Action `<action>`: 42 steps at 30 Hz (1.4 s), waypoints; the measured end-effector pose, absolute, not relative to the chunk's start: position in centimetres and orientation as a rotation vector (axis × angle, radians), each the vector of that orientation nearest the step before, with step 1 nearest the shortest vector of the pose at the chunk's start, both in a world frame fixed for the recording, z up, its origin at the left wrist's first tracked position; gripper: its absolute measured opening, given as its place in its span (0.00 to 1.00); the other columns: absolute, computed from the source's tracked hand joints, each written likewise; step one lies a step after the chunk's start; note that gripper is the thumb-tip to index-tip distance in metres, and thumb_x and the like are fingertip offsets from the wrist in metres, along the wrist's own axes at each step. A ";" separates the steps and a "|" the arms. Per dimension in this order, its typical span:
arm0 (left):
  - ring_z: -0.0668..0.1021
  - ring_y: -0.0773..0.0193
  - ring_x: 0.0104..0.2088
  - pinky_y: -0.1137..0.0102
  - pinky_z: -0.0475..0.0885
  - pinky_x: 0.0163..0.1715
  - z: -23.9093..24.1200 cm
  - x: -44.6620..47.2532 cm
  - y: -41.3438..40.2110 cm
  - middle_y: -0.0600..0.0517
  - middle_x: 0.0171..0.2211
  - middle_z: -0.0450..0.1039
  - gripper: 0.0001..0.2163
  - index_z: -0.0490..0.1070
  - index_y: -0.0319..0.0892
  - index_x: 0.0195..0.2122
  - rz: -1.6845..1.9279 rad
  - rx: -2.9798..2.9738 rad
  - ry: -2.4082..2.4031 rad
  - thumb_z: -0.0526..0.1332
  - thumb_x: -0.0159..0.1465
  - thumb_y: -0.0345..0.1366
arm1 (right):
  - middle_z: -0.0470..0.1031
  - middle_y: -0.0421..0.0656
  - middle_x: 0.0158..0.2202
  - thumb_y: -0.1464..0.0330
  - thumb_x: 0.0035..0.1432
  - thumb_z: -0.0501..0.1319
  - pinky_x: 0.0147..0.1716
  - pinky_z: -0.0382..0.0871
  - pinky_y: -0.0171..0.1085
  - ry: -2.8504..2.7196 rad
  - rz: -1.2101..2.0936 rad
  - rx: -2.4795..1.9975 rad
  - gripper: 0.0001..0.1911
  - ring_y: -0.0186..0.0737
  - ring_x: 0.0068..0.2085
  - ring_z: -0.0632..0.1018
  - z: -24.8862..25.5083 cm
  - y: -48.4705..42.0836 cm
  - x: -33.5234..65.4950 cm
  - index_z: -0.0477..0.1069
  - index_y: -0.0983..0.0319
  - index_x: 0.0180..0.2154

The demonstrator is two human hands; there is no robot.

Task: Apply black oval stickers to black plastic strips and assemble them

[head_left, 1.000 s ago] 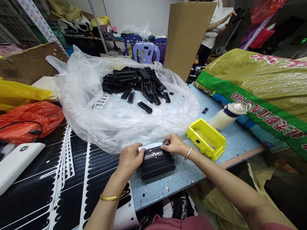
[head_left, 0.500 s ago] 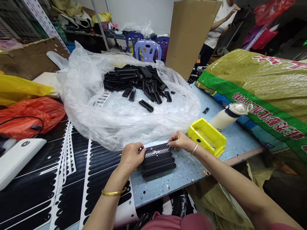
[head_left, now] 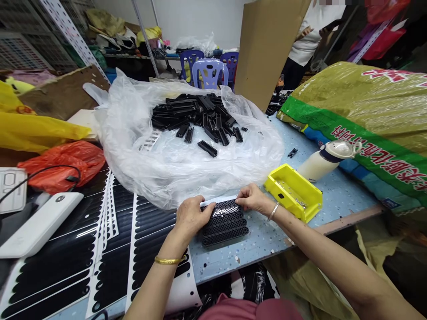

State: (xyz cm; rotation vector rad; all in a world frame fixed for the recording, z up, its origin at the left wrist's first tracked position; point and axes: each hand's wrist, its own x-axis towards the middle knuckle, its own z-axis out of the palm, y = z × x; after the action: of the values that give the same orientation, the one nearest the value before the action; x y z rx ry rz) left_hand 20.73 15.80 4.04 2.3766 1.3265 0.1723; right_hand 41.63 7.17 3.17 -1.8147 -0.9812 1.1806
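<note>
Several black perforated plastic strips (head_left: 225, 224) lie side by side on the blue speckled table (head_left: 267, 240). My left hand (head_left: 191, 216) rests closed on their left end. My right hand (head_left: 253, 199) pinches the right end of the top strip, which has small silver pieces on it. A white strip (head_left: 216, 201) shows just behind the row, between my hands.
A heap of black plastic parts (head_left: 200, 115) lies on a clear plastic bag (head_left: 167, 164) behind. A yellow bin (head_left: 293, 191) and a white bottle (head_left: 327, 160) sit at the right, by a large green-yellow sack (head_left: 367, 115). Black sticker sheets (head_left: 100, 249) cover the left. A person stands behind a cardboard sheet (head_left: 267, 49).
The view has shifted slightly. Both hands stay at the ends of the strips with only small finger movements.
</note>
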 end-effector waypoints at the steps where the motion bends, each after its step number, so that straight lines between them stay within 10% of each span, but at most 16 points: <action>1: 0.80 0.53 0.33 0.66 0.67 0.32 4.0 20.8 15.8 0.46 0.28 0.79 0.19 0.79 0.41 0.40 0.156 2.379 1.332 0.59 0.60 0.50 | 0.67 0.36 0.12 0.74 0.40 0.62 0.13 0.57 0.27 -0.984 1.177 -1.815 0.04 0.28 0.14 0.67 3.1 7.2 41.6 0.71 0.65 0.18; 18: 0.70 0.67 0.12 0.73 0.60 0.14 2.9 18.7 17.4 0.58 0.11 0.66 0.09 0.73 0.39 0.28 0.229 1.753 1.219 0.63 0.55 0.41 | 0.67 0.36 0.12 0.74 0.40 0.62 0.14 0.56 0.29 -1.021 1.175 -1.797 0.05 0.29 0.15 0.66 2.5 7.3 42.1 0.71 0.65 0.17; 42: 0.70 0.67 0.10 0.74 0.60 0.12 3.3 18.8 16.4 0.56 0.11 0.68 0.06 0.71 0.39 0.24 0.322 1.639 1.189 0.60 0.57 0.33 | 0.71 0.41 0.15 0.68 0.50 0.61 0.15 0.61 0.31 -1.131 1.132 -1.837 0.10 0.32 0.16 0.70 3.0 6.6 42.5 0.75 0.66 0.21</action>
State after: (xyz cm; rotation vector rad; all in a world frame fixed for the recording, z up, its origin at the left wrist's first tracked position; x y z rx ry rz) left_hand 18.75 16.43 3.32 1.6386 1.1894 0.3222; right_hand 42.47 6.58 2.99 -1.8374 -1.1313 1.1316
